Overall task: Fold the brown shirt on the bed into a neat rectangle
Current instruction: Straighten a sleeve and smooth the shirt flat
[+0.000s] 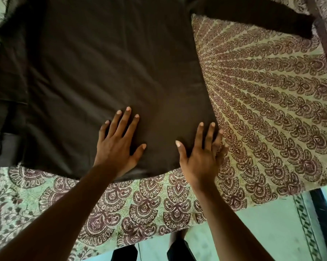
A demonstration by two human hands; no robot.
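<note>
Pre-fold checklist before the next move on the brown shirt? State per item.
1. Brown shirt spread flat on bed cover: ok.
2. Left hand flat on fabric near hem: ok.
3. Right hand at the shirt's right edge, fingers partly on the cover: ok.
4. Right sleeve lying out straight: ok.
5. Left side free of bunching: not ok, overlapping layers.
6. Collar end: cannot tell, out of frame.

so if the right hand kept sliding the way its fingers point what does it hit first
The right hand lies flat at the shirt corner, fingers pointing up and slightly right. Sliding on, it would likely cross the shirt's side edge onto bare patterned bedspread; nothing else shows before the sleeve.
</note>
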